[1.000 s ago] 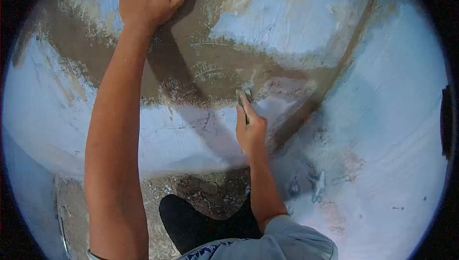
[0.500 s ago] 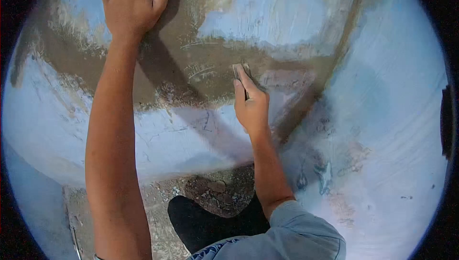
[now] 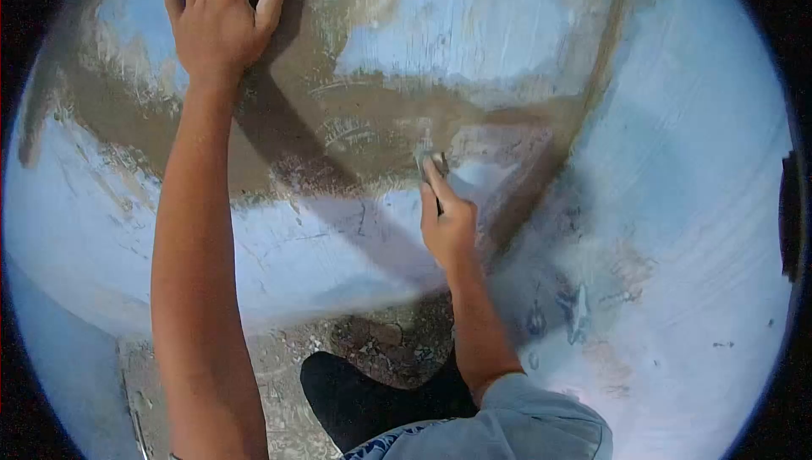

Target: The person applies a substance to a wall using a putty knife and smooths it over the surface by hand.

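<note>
My left hand (image 3: 222, 24) rests at the upper left with its fingers spread over a pale blue and brown patchy surface (image 3: 406, 46). Near the middle, my right hand (image 3: 446, 210) grips a small flat scraper-like tool (image 3: 431, 162), its index finger stretched along it. The tool's end touches the surface at the lower edge of the brown area. Scratch marks and smears show around the tool. Part of the tool is hidden by the fingers.
The rounded surface curves down toward rubble-strewn ground (image 3: 279, 375) at the bottom. A dark-clad leg (image 3: 364, 401) stands there. A brown seam (image 3: 602, 62) runs down the right, beside a smoother pale blue area (image 3: 677, 189). A dark object (image 3: 790, 215) is at the right edge.
My right hand has moved down toward me with the tool, across the brown area. My left hand appears slightly lower and further left in the view, its fingers still spread.
</note>
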### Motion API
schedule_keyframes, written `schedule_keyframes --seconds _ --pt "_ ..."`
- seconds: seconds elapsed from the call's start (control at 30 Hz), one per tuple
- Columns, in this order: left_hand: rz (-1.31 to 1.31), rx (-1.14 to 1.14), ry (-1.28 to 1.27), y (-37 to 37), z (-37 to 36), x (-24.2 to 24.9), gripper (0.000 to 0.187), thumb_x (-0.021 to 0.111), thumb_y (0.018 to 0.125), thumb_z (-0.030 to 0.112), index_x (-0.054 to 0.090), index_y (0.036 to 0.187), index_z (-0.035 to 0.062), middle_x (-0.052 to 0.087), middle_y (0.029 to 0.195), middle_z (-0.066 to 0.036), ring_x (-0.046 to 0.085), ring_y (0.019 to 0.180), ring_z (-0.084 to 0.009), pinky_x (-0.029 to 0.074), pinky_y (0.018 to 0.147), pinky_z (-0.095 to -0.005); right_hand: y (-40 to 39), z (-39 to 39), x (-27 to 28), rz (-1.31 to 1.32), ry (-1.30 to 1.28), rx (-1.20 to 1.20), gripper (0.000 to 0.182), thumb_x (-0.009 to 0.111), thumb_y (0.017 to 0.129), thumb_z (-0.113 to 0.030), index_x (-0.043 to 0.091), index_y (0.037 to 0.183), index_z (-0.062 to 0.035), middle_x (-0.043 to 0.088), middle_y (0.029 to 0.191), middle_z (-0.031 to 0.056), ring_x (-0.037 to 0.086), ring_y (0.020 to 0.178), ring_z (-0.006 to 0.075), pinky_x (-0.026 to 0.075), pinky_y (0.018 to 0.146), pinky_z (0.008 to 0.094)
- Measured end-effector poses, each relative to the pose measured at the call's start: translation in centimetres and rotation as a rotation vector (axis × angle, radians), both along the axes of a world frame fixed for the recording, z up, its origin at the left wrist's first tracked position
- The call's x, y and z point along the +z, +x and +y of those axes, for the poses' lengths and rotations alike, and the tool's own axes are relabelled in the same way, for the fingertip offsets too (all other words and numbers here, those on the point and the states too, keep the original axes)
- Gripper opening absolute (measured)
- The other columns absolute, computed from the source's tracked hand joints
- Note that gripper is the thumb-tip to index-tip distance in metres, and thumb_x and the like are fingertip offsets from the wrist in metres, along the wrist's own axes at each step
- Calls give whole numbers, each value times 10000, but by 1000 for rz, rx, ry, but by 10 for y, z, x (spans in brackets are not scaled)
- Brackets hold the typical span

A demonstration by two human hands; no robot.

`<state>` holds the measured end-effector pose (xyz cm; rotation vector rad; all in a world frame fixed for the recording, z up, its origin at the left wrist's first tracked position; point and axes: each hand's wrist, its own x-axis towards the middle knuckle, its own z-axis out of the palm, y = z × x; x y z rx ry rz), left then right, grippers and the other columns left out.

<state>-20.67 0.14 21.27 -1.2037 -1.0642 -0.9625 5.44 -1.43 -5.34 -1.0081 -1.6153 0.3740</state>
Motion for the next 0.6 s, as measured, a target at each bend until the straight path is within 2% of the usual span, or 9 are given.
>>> schedule_keyframes --seconds 0.13,0.2,0.27,0.37,0.4,0.47,0.57,0.6 --pt "-7 2 4 3 -2 -1 573 516 988 366 513 1532 188 364 1675 -65 268 1561 -356 116 1282 -539 -18 33 26 66 353 19 380 624 1018 -115 640 1395 -67 698 1030 316 754 904 386 562 686 346" --pt "3 10 10 1 -1 -1 573 518 985 366 515 1530 187 366 1674 -65 271 1559 -357 119 1281 -538 -14 23 31 21 190 12 375 625 1019 -120 643 1389 -60 710 1037 303 752 879 399 562 681 350" --pt "-5 8 -15 1 -3 -1 573 520 983 362 517 1528 186 368 1673 -65 273 1558 -358 121 1281 -537 -5 12 21 -31 70 19 380 625 1019 -112 638 1392 -43 738 1030 283 771 789 356 567 675 353" --pt "-16 -1 -39 2 -7 2 574 526 980 353 516 1529 186 370 1672 -66 273 1558 -359 124 1281 -536 -3 0 -3 9 -8 41 399 628 1018 -108 625 1414 -58 753 976 263 764 727 336 571 672 361" --pt "-8 -5 -19 2 -6 2 574 528 979 349 515 1530 186 369 1672 -66 272 1559 -358 124 1280 -536 -5 6 -5 4 36 59 413 623 1018 -104 614 1430 -78 746 959 261 751 722 378 575 678 372" --pt "-5 2 10 3 -1 -1 573 532 979 339 516 1531 184 373 1670 -70 273 1559 -358 124 1279 -539 -22 24 29 19 216 70 411 624 1016 -103 617 1426 -84 743 981 261 747 759 398 577 691 379" --pt "2 -13 9 3 -2 0 575 533 978 341 517 1530 182 373 1670 -73 273 1559 -358 124 1278 -542 -26 19 52 -10 188 69 394 620 1016 -105 628 1409 -78 736 1035 267 748 859 405 581 731 394" --pt "-4 -19 -7 3 -3 0 574 528 981 349 518 1530 180 372 1670 -77 268 1561 -360 125 1277 -542 -25 27 35 6 284 71 392 620 1016 -107 630 1408 -81 734 1049 266 748 888 405 581 742 394"
